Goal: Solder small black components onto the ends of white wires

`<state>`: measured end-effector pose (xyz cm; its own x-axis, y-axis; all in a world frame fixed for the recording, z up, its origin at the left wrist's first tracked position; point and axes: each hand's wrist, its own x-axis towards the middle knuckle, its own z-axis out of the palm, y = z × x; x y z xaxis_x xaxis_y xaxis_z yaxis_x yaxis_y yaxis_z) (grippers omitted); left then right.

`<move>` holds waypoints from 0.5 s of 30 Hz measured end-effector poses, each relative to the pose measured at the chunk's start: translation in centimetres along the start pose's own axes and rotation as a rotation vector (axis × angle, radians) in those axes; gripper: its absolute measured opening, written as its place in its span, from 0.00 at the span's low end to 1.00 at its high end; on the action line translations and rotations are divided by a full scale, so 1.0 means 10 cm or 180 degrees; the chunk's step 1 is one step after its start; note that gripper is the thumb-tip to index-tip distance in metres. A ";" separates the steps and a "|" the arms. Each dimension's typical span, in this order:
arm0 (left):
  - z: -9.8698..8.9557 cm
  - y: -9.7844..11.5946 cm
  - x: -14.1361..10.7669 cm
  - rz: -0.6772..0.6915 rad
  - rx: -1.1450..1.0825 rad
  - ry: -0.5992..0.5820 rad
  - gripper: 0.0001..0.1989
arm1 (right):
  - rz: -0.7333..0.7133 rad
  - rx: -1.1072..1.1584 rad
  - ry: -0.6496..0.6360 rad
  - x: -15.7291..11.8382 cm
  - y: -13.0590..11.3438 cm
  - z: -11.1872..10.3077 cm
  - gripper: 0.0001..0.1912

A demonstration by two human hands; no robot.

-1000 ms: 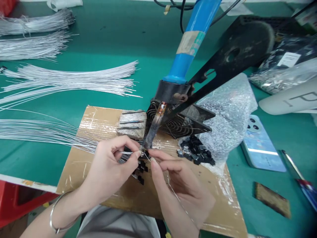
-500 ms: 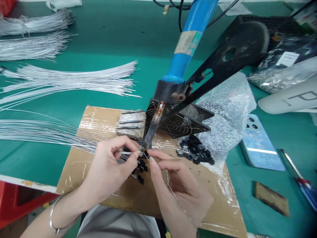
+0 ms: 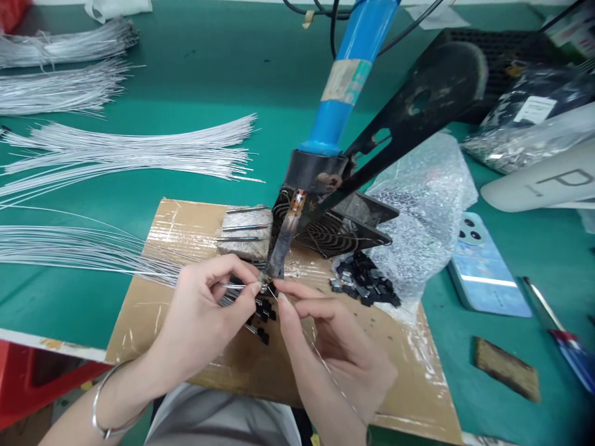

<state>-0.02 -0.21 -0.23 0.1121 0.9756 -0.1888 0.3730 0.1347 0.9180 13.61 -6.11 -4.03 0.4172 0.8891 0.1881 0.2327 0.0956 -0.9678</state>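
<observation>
My left hand point(image 3: 209, 316) pinches a thin wire between thumb and index finger, its end right beneath the tip of a soldering iron point(image 3: 281, 248). Between the fingers of my right hand point(image 3: 339, 347) runs a length of solder wire point(image 3: 331, 370), its end reaching the same spot under the iron. The small part at the meeting point is mostly hidden by fingertips. The iron has a blue handle point(image 3: 332, 118) and sits fixed in a black metal stand point(image 3: 418, 105). Below my left fingers lie wires with black connector ends point(image 3: 264, 311).
A cardboard sheet point(image 3: 186, 223) carries a pad with metal pins point(image 3: 246, 232), a fan with a wire guard point(image 3: 325, 232) and a pile of black connector pieces point(image 3: 367, 279). Wire bundles point(image 3: 139, 148) lie left. Bubble wrap point(image 3: 418, 198), a phone point(image 3: 488, 266) and a brown block point(image 3: 506, 370) are right.
The view has shifted slightly, so the iron and the things on the right appear a little further left. Both hands keep nearly the same pose at the iron's tip.
</observation>
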 end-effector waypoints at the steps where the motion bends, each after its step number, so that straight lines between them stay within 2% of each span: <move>1: 0.00 0.00 0.00 -0.0020 0.0004 -0.0001 0.06 | 0.0013 0.0000 -0.0009 0.00 0.00 0.00 0.08; 15: -0.01 0.01 0.00 -0.0020 0.0020 0.0014 0.06 | 0.0049 0.0004 0.0047 0.01 -0.03 0.00 0.08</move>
<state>-0.07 -0.18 -0.11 0.1058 0.9755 -0.1931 0.3795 0.1399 0.9146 13.55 -6.08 -3.75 0.4337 0.8837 0.1757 0.2250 0.0826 -0.9709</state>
